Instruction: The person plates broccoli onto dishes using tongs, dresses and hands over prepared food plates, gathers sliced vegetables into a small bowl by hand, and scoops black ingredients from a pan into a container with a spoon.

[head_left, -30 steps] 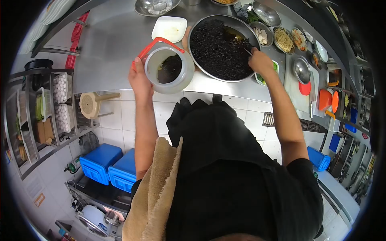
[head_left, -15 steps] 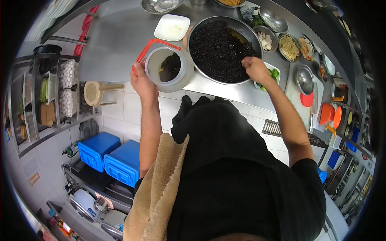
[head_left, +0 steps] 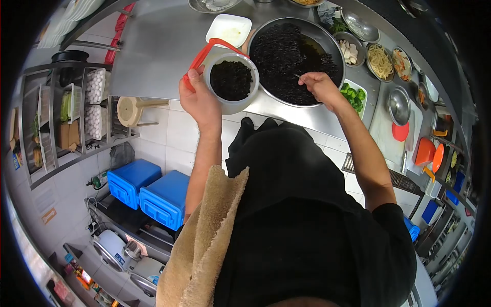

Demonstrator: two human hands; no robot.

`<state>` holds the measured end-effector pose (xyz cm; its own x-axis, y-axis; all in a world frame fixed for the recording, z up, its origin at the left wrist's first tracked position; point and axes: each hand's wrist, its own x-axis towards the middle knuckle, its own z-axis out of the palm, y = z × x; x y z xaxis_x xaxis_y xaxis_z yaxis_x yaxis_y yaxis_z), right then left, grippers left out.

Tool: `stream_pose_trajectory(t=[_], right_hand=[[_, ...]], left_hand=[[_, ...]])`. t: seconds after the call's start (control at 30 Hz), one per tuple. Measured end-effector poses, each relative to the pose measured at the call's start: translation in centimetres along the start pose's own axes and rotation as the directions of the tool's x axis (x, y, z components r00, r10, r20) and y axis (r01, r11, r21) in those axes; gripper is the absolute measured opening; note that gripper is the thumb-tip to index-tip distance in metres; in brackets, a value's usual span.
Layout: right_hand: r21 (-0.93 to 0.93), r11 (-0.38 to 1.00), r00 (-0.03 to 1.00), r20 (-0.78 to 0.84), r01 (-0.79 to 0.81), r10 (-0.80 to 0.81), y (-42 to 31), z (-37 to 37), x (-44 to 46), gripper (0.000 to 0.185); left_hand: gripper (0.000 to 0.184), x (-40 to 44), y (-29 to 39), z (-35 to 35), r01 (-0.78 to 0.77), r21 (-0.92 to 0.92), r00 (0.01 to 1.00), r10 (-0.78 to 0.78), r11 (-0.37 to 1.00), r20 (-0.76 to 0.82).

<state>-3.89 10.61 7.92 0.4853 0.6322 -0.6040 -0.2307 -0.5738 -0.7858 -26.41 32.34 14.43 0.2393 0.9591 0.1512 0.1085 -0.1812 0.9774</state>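
My left hand [head_left: 200, 101] is closed on the red handle [head_left: 207, 49] of a translucent tub [head_left: 232, 106], at the tub's left side. Dark food [head_left: 231, 80] shows inside the tub. Just right of it stands a large metal bowl [head_left: 333, 45] holding a mass of dark, glossy food [head_left: 279, 61] with yellowish liquid at its upper right. Over the bowl's lower right, my right hand [head_left: 318, 87] pinches a thin metal utensil [head_left: 297, 75]; its far end is hidden or too small to tell. Fingertips of another hand touch the bowl's left rim.
A white square dish [head_left: 229, 30] lies behind the tub. Green vegetables in a white tray [head_left: 354, 98], bowls of mushrooms [head_left: 349, 52] and noodles [head_left: 380, 61], and an empty metal bowl [head_left: 399, 105] stand right. Blue bins [head_left: 164, 197] are below left.
The tub has tipped, and more dark food shows in its mouth. My right hand has moved left over the bowl with the utensil. The whole view has shifted somewhat.
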Motion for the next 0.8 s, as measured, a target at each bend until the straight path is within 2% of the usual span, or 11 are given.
stream_pose_trajectory(t=[0.07, 0.27, 0.43, 0.53, 0.73, 0.8], right_hand=[[0.1, 0.992, 0.997, 0.022, -0.079, 0.077, 0.1, -0.3, -0.2, 0.019], [0.211, 0.977, 0.999, -0.022, -0.023, 0.028, -0.1, -1.9, -2.6, 0.018], [0.144, 0.99, 0.995, -0.095, -0.001, 0.015, -2.4, -3.4, -5.4, 0.017], [0.122, 0.992, 0.997, -0.072, 0.027, -0.019, -3.8, -4.0, -6.7, 0.017], [-0.024, 0.997, 0.996, -0.051, 0.069, -0.07, -9.4, -2.6, -10.2, 0.021], [-0.227, 0.89, 0.911, -0.029, 0.396, -0.412, -8.3, -1.0, -8.6, 0.021]], left_hand=[[0.039, 0.0, 0.3, 0.3, -0.001, 0.014, 1.0, 0.001, 1.0, 0.0], [0.039, 0.2, 0.8, 1.0, -0.077, 0.085, 0.997, 0.079, 0.993, -0.017], [0.037, 0.5, 1.9, 2.0, -0.165, 0.18, 0.986, 0.162, 0.97, 0.03], [0.036, 0.9, 1.7, 2.1, -0.163, 0.167, 0.987, 0.16, 0.972, 0.035], [0.035, 0.8, 1.7, 2.5, -0.258, 0.366, 0.966, 0.231, 0.894, 0.118], [0.035, 0.7, 1.5, 2.6, -0.26, 0.368, 0.965, 0.233, 0.893, 0.117]])
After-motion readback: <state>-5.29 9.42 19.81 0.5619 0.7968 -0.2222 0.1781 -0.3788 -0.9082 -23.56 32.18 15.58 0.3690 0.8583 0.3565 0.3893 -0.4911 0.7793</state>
